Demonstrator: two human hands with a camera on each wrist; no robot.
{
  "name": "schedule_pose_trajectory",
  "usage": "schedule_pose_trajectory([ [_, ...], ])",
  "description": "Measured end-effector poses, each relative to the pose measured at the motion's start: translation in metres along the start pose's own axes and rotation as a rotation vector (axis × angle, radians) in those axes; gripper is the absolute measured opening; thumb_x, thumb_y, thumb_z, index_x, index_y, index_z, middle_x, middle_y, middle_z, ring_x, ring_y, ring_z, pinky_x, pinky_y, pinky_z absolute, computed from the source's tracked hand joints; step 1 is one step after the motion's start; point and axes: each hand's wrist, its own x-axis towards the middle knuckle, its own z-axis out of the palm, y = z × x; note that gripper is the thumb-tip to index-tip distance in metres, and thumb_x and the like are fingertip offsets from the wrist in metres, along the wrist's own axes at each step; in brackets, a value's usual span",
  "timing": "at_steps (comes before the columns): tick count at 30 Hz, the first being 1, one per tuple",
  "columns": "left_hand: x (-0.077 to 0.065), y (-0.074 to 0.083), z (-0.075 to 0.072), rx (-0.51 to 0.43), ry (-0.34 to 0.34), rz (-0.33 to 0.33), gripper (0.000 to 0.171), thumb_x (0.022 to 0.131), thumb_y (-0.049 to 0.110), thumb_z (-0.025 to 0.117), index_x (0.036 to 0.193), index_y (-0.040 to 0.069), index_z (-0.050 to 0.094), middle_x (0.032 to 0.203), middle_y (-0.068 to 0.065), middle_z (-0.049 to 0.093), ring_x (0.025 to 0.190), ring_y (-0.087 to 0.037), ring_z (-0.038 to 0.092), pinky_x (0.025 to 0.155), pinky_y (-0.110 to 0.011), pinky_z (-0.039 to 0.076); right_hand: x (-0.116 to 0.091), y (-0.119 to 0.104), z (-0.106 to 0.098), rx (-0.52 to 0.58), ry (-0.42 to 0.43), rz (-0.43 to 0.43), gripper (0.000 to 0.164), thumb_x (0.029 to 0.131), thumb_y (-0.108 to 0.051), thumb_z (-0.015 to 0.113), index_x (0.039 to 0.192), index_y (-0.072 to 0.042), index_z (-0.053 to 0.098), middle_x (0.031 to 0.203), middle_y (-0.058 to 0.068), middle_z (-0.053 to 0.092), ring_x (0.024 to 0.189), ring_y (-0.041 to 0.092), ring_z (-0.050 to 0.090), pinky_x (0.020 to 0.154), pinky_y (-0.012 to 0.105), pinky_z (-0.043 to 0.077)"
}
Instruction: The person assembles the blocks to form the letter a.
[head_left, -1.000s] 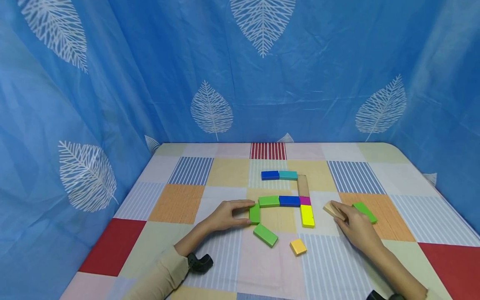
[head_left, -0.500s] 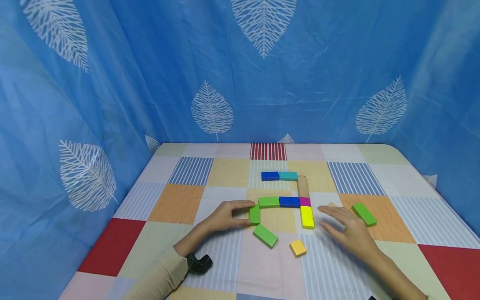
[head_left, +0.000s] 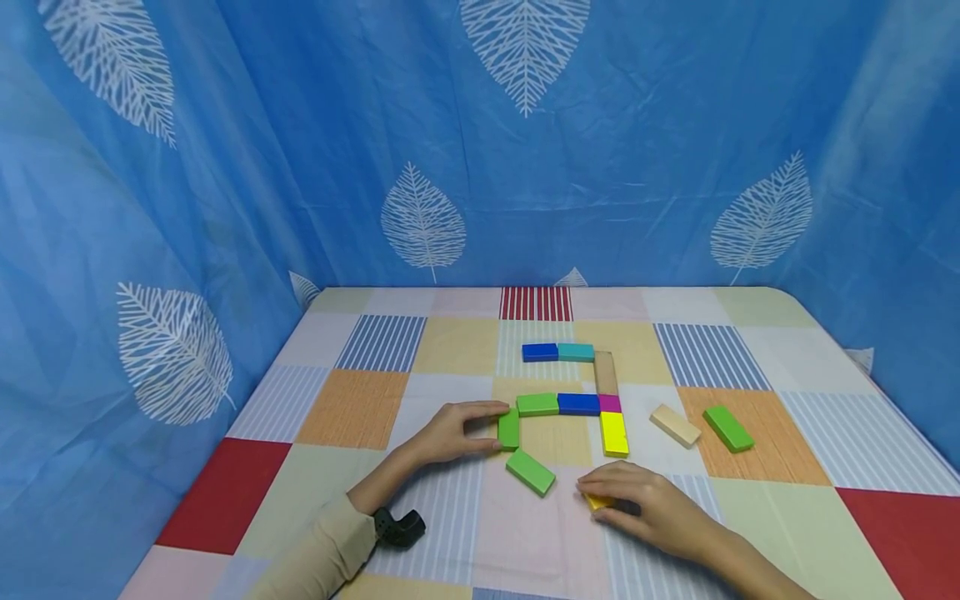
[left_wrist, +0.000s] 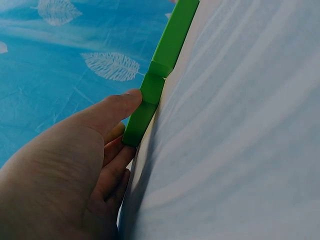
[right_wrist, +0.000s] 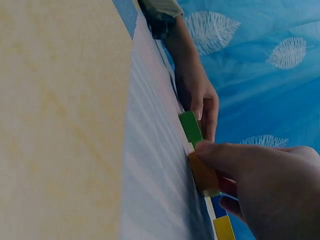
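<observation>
My left hand (head_left: 447, 433) pinches a green block (head_left: 508, 430) lying on the cloth, thumb at its near end and fingers at its far end; the left wrist view shows the thumb on this block (left_wrist: 140, 117). Just below it a second green block (head_left: 531, 472) lies at a slant. My right hand (head_left: 656, 510) holds a small square orange-yellow block (head_left: 597, 502) between thumb and fingers, mostly covered by the hand. In the right wrist view the thumb lies against this orange-yellow block (right_wrist: 202, 175).
Joined to the left hand's block runs a line of green (head_left: 537, 405), blue (head_left: 578, 404), magenta (head_left: 610, 403) and yellow (head_left: 614, 434) blocks. A tan block (head_left: 605, 372) leads up to teal (head_left: 576, 352) and blue ones. Beige (head_left: 675, 426) and green (head_left: 728, 429) blocks lie apart at right.
My right hand has let go of the beige block, leaving it on the cloth, and moved left and nearer to the orange-yellow block, which it now grips. The left hand stays in place.
</observation>
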Motion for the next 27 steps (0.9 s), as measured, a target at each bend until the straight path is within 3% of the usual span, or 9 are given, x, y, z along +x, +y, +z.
schedule_pose_trajectory([
  [8,0.000,-0.001,0.001,-0.004,0.009,0.013,0.054,0.080,0.033,0.072,0.129,0.014,0.056,0.130,0.004,0.053,0.124,-0.011,0.043,0.102,-0.029,0.036,-0.004,0.010,-0.012,-0.069,0.046,-0.026,0.039,0.071,-0.005,0.076,0.109,-0.013,0.069,0.109,-0.004,0.065,0.101,0.017,0.060,0.102,0.016,0.029],
  [13,0.000,-0.001,0.001,0.003,0.013,0.020,0.054,0.080,0.033,0.072,0.129,0.015,0.056,0.130,0.004,0.053,0.123,-0.011,0.044,0.102,-0.029,0.036,-0.005,0.015,-0.021,-0.115,0.048,-0.034,0.041,0.069,-0.006,0.077,0.108,-0.013,0.069,0.109,-0.002,0.065,0.101,0.020,0.059,0.102,0.015,0.028],
  [16,0.000,-0.001,0.001,0.003,0.013,0.019,0.054,0.080,0.033,0.072,0.129,0.015,0.056,0.130,0.004,0.053,0.124,-0.011,0.043,0.102,-0.029,0.036,-0.006,0.019,-0.027,-0.157,0.091,0.039,0.039,0.070,-0.008,0.076,0.108,-0.012,0.069,0.110,-0.001,0.065,0.103,0.022,0.058,0.104,0.016,0.026],
  [19,-0.001,-0.001,0.001,0.003,0.011,0.015,0.054,0.080,0.033,0.072,0.129,0.015,0.056,0.130,0.004,0.053,0.124,-0.011,0.043,0.101,-0.029,0.036,-0.008,0.029,-0.036,-0.259,0.198,0.178,0.041,0.070,-0.006,0.075,0.110,-0.009,0.067,0.110,0.003,0.065,0.102,0.026,0.058,0.102,0.011,0.024],
  [21,-0.001,0.000,0.001,0.005,0.011,0.013,0.054,0.080,0.032,0.072,0.129,0.015,0.056,0.130,0.004,0.053,0.124,-0.011,0.043,0.101,-0.029,0.036,-0.013,0.037,-0.042,-0.319,0.263,0.284,0.045,0.070,-0.004,0.075,0.113,-0.006,0.065,0.111,0.008,0.065,0.102,0.030,0.058,0.100,0.021,0.034],
  [24,-0.001,0.000,0.000,0.007,0.010,0.010,0.054,0.080,0.032,0.072,0.129,0.015,0.056,0.130,0.004,0.053,0.124,-0.011,0.043,0.102,-0.028,0.036,-0.021,0.050,-0.048,-0.371,0.289,0.418,0.052,0.071,-0.004,0.076,0.121,-0.002,0.060,0.110,0.016,0.063,0.086,0.027,0.059,0.077,0.027,0.050],
  [26,-0.001,0.000,0.000,0.009,0.009,0.012,0.054,0.080,0.032,0.072,0.129,0.015,0.056,0.130,0.004,0.053,0.124,-0.011,0.043,0.102,-0.029,0.036,-0.027,0.055,-0.049,-0.386,0.270,0.482,0.054,0.072,-0.006,0.076,0.122,0.000,0.057,0.104,0.019,0.063,0.072,0.022,0.055,0.058,0.032,0.050],
  [27,-0.001,0.000,0.000,0.009,0.008,0.011,0.054,0.080,0.032,0.072,0.129,0.015,0.056,0.130,0.004,0.053,0.124,-0.011,0.043,0.102,-0.029,0.036,-0.029,0.057,-0.049,-0.394,0.254,0.507,0.055,0.072,-0.007,0.076,0.123,0.001,0.056,0.099,0.020,0.063,0.066,0.019,0.050,0.051,0.028,0.046],
])
